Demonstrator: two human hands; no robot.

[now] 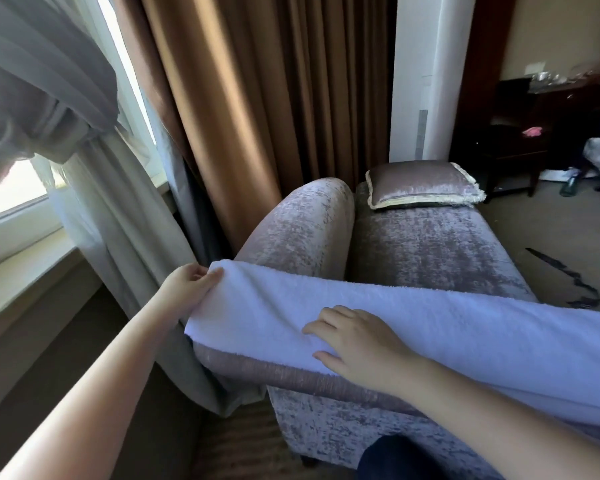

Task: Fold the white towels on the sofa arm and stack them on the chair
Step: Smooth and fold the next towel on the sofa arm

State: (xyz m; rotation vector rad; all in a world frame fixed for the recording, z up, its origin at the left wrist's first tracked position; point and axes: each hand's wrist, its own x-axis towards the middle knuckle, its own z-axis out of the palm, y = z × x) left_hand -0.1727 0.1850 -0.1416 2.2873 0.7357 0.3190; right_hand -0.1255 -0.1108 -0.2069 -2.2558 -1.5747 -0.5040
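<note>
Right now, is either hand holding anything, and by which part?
The left hand grips the white towel by its left end; the right hand rests flat on it, holding nothing.

A white towel [440, 327] lies lengthwise along the velvet sofa arm [291, 374], its right end running out of frame. The left hand [187, 286] grips the towel's left end, fingers curled round the edge. The right hand [357, 344] rests flat on the towel, fingers spread. Beyond, a fringed cushion [423, 185] sits on the sofa seat [430, 251], with brown curtains [257, 98] behind.
</note>
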